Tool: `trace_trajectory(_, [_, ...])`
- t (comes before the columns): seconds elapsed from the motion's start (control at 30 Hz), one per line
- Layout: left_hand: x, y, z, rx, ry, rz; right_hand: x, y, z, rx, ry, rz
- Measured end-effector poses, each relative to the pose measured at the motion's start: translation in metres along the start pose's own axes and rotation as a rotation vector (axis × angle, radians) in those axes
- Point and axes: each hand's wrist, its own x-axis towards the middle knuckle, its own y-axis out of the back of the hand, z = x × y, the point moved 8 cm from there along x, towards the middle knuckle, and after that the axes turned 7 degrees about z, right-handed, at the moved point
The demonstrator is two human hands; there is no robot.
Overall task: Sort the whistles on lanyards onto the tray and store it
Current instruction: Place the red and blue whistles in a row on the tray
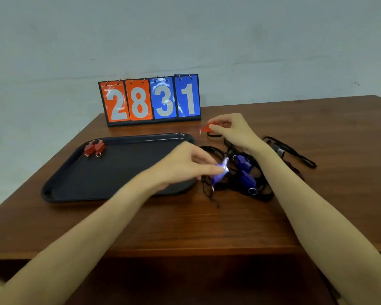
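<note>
Both hands lifting whistles toward the tray (59,172).
Left hand (180,166) is pinching a blue whistle (220,172); right hand (231,130), at 1 o'clock, is pinching a red whistle (207,128). Lanyards (240,183) are tangling; lifting slowly should free each cord.

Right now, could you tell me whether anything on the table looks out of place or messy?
The black lanyards lie tangled in a heap right of the tray, with two blue whistles caught among them.

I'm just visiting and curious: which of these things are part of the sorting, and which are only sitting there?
Part of the job:
- black tray
- two red whistles on it
- red whistle in the right hand
- blue whistle in the left hand
- two blue whistles among black lanyards

Lying about:
- flip scoreboard
</note>
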Motion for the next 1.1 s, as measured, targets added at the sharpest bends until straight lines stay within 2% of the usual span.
trace_trajectory(0.2, [-0.019,0.117,-0.058,-0.209,0.154,0.289,0.000,-0.039,-0.017,0.178,-0.049,-0.092])
trace_trajectory(0.4, [-0.028,0.207,-0.144,-0.363,0.264,0.682,0.013,-0.106,-0.048,0.077,-0.105,-0.220])
trace_trajectory(0.6, [-0.044,0.250,-0.201,-0.388,0.324,0.985,0.024,-0.192,-0.080,-0.008,-0.072,-0.410])
trace_trajectory(0.87, [-0.051,0.265,-0.223,-0.294,0.337,1.061,0.038,-0.271,-0.099,-0.132,-0.071,-0.530])
trace_trajectory(1.1, [-0.050,0.269,-0.224,-0.262,0.295,1.097,0.047,-0.299,-0.094,-0.181,-0.046,-0.392])
